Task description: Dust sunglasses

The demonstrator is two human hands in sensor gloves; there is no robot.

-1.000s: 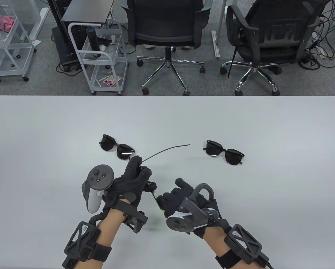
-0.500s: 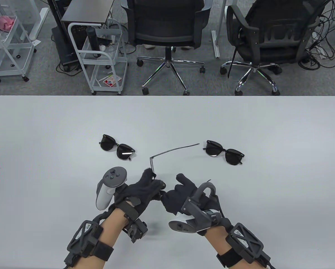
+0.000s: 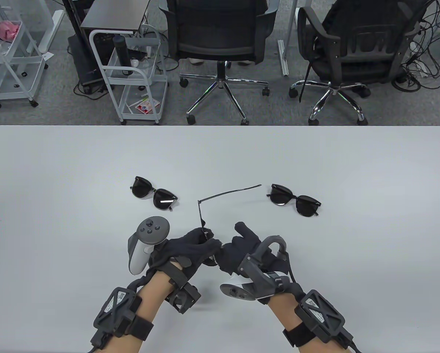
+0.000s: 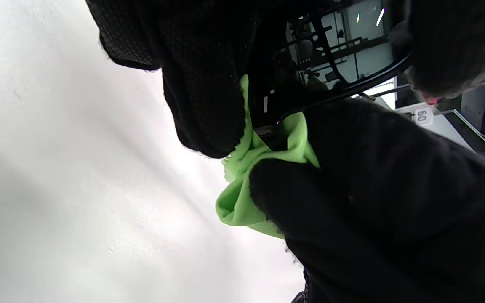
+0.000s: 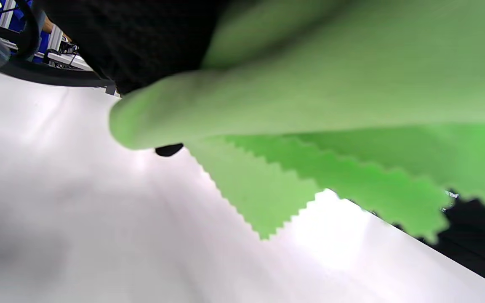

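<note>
My left hand (image 3: 196, 244) grips a pair of black sunglasses (image 3: 201, 217) held on edge above the table, one temple arm (image 3: 230, 192) sticking out to the far right. My right hand (image 3: 238, 250) pinches a green cleaning cloth against the lens. The cloth is hidden in the table view. In the left wrist view the cloth (image 4: 246, 193) is bunched between the gloved fingers beside the dark lens (image 4: 322, 54). The right wrist view shows the cloth (image 5: 310, 126) hanging with its zigzag edge above the table.
Two more black sunglasses lie folded on the white table (image 3: 58, 176), one to the left (image 3: 154, 197), one to the right (image 3: 295, 200). Beyond the far edge stand two office chairs (image 3: 220, 44) and white carts (image 3: 131, 73).
The left hand has turned the held sunglasses and drawn them in toward the right hand. The temple arm has swung to the right. The hands have closed together on the lens.
</note>
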